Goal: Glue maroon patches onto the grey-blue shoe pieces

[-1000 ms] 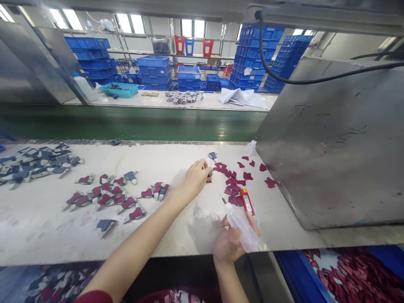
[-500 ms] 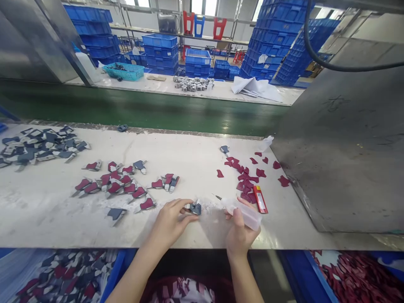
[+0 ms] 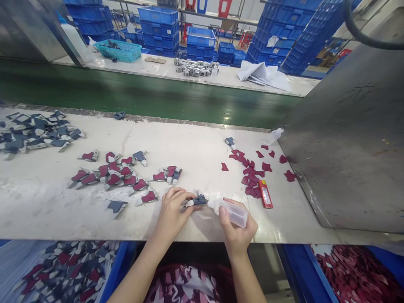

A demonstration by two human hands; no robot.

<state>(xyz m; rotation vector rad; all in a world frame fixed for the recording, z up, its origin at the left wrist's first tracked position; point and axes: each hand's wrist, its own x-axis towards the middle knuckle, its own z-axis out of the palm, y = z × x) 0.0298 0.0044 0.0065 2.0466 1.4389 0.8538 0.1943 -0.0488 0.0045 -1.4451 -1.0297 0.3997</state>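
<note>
Between the fingertips of my left hand (image 3: 174, 212) is a small grey-and-white plastic part (image 3: 199, 200), held just above the bench. My right hand (image 3: 238, 231) is closed round a translucent squeeze bottle (image 3: 234, 213) lying nearly level. The bottle's tip points left and meets the right end of the plastic part; whether they touch I cannot tell. Left of my hands lies a group of similar parts with maroon pieces on them (image 3: 114, 179). Loose maroon pieces (image 3: 249, 179) are scattered to the right, beside a red-and-yellow small box (image 3: 266, 195).
A heap of grey-and-white parts (image 3: 34, 132) covers the bench's far left. A metal panel (image 3: 353, 160) rises on the right. Below the front edge stand a bin of mixed parts (image 3: 69, 269) and a bin of maroon pieces (image 3: 356, 273). A green strip (image 3: 158, 97) runs behind.
My right hand has brought the bottle left, so its tip now meets the plastic part. My left hand has turned the part slightly. The camera view has tilted down.
</note>
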